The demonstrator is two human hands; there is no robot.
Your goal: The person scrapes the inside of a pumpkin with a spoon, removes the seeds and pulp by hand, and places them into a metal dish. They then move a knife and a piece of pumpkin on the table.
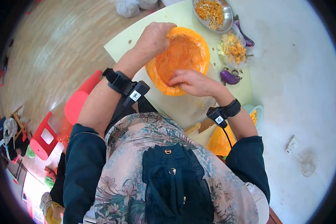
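A large hollowed pumpkin (179, 52) lies on the pale green table, its cut side facing up and its wet orange inside showing. My left hand (155, 37) grips its rim at the upper left, the fingertips partly hidden behind the edge. Inside the opening, near the lower rim, the fingers of my right hand (194, 82) are curled together against the flesh; whatever they may hold is hidden. A knife (204, 126) with a wooden handle lies on the table close to my body. Beside it rests another orange pumpkin piece (220, 143), partly covered by my right arm.
A metal bowl (228, 16) of pumpkin seeds and pulp stands at the table's far end. Near it are a bag of peelings (233, 48) and purple eggplants (230, 77). A light blue basin (259, 114) sits at the right. Red stools (44, 140) stand on the floor at left.
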